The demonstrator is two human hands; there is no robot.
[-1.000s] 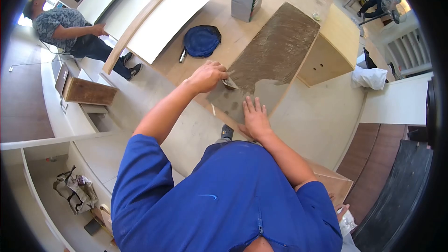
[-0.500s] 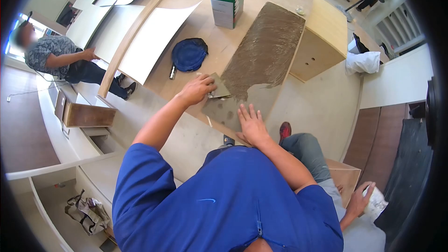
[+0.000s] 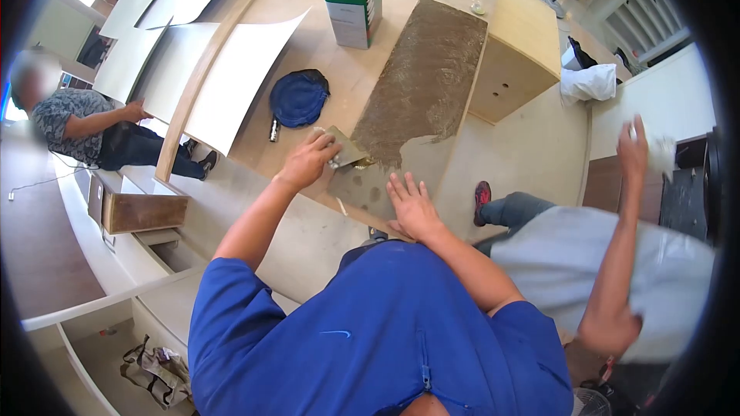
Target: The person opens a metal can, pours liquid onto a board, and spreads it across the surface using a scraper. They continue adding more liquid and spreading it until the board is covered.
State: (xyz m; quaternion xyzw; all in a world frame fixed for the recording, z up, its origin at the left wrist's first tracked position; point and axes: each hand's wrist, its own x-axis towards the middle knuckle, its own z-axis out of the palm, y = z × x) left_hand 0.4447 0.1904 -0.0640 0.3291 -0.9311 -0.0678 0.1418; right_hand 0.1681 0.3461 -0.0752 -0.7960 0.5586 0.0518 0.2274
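Note:
A long board [image 3: 432,69] lies on the plywood worktop, most of it coated with a brown-grey adhesive; its near end is bare grey. My left hand [image 3: 307,160] grips a flat spreader [image 3: 347,150] whose blade rests at the near edge of the coated patch. My right hand [image 3: 412,204] lies flat, fingers spread, on the bare near end of the board. A green and white can [image 3: 352,1] stands open just past the board's left side.
A blue cap [image 3: 298,98] and white sheets [image 3: 239,77] lie left of the board; a wooden box [image 3: 516,54] adjoins its right side. One person sits at far left [image 3: 85,127]. Another in grey [image 3: 601,262] stands close at my right, arm raised. A bag [image 3: 158,370] is on the floor.
My left hand drew the spreader toward me and leftward along the board's near end. A person in grey walked in at the right and raised an arm. My right hand stayed flat.

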